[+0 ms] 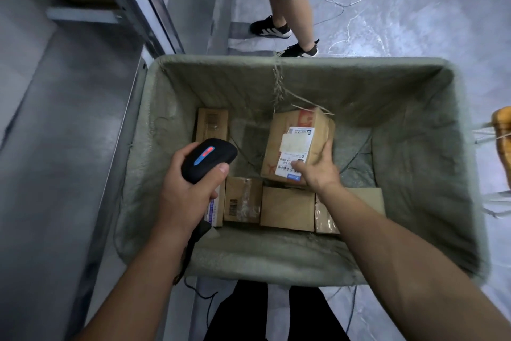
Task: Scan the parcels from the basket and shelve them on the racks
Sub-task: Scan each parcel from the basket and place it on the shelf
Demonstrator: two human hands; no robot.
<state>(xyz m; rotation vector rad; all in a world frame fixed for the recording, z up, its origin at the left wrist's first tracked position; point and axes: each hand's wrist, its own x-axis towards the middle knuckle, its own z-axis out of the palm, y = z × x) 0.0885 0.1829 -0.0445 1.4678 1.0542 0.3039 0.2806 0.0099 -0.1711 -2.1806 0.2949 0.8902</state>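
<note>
Over the green fabric basket point(276, 255), my left hand point(188, 191) is wrapped around the black scanner point(208, 159). My right hand point(318, 172) grips the near right corner of a tilted cardboard parcel point(298, 144) at the basket's far middle, thumb on its white label point(294, 147).

The risks, as I judge them:
- My thumb lies just beside the barcode and could block the read.
- A one-corner grip may let the box slip back onto the flat parcels point(287, 208) along the near wall.
- The scanner sits left of the label, above a small box point(242, 199) that shows its own barcode, so the wrong code might register.
- Its cord point(190, 246) hangs by the near rim and could snag.

The rack point(154, 9) stands left. Another person's legs point(287, 9) stand just beyond the far rim, a collision risk if I swing the parcel that way.
</note>
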